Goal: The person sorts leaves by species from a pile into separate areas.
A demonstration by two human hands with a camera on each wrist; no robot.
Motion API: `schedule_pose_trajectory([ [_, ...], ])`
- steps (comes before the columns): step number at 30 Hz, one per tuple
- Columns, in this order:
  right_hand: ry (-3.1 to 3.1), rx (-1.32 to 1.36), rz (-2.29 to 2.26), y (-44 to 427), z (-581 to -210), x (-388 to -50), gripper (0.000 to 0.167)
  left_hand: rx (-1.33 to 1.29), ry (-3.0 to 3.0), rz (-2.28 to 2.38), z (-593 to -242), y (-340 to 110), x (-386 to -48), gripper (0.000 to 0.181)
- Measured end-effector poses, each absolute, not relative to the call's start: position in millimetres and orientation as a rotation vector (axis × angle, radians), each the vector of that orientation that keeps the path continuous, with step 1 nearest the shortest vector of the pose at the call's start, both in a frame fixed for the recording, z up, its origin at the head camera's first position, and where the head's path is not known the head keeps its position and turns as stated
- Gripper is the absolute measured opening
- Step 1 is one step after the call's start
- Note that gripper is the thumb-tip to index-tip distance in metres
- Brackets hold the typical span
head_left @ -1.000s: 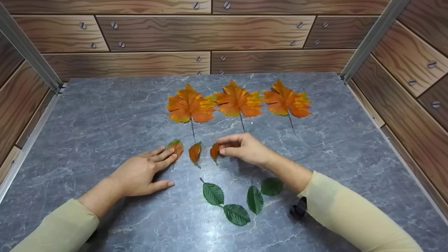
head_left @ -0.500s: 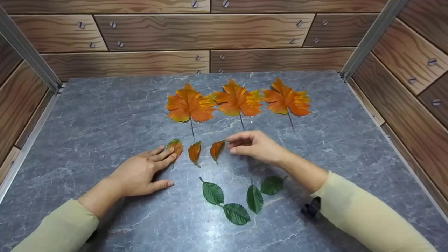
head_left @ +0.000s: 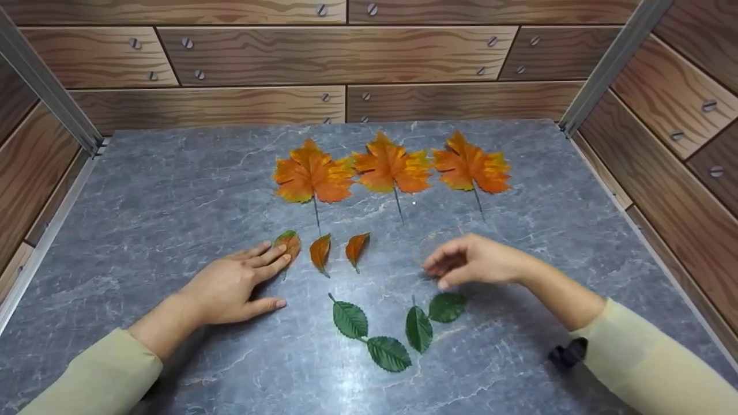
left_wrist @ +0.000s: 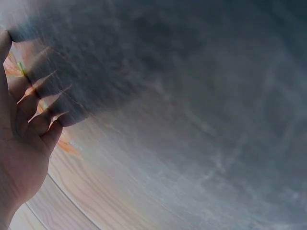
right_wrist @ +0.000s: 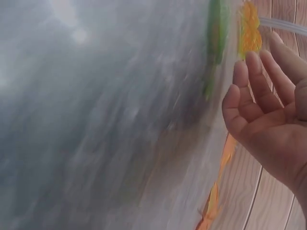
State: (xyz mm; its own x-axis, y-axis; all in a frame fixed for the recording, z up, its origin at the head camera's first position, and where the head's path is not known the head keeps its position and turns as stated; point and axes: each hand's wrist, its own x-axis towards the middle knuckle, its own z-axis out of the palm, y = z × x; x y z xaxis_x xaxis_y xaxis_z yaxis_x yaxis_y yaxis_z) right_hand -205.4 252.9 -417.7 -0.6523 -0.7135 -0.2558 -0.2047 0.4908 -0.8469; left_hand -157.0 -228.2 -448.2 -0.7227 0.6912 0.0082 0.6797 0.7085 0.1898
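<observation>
My left hand (head_left: 230, 288) lies flat at the left, its fingertips resting on a brown-green leaf (head_left: 292, 242). Two curled orange-brown leaves, one (head_left: 320, 255) beside it and another (head_left: 357, 252) further right, form a row with it. The right hand (head_left: 481, 259) hovers over the table, fingers loosely bent and holding nothing. Just below that hand is a round green leaf (head_left: 447, 307), near a narrower green leaf (head_left: 419, 328). Two more green leaves, an upper one (head_left: 350, 319) and a lower one (head_left: 389, 353), touch end to end. In the right wrist view the right palm (right_wrist: 273, 124) shows bare.
Three orange maple leaves with stems, left (head_left: 313, 173), middle (head_left: 392, 165) and right (head_left: 471, 164), lie in a row at the back. The grey marbled table (head_left: 173, 190) is bounded by wood-patterned walls (head_left: 340, 55) and metal corner posts (head_left: 617, 63).
My right hand has let go of the rightmost orange-brown leaf and moved right, above the green leaves. That leaf stays on the table. The left hand has stayed in place.
</observation>
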Motion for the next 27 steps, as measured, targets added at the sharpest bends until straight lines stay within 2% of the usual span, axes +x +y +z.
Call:
schedule_pose_trajectory([
  [11,2.247,-0.99,-0.858,267,-429,-190,0.047,1.163,2.854,0.262,-449,-228,-157,0.081],
  [27,2.308,-1.098,-0.878,265,-437,-186,0.023,1.161,2.855,0.262,-449,-229,-158,0.081],
])
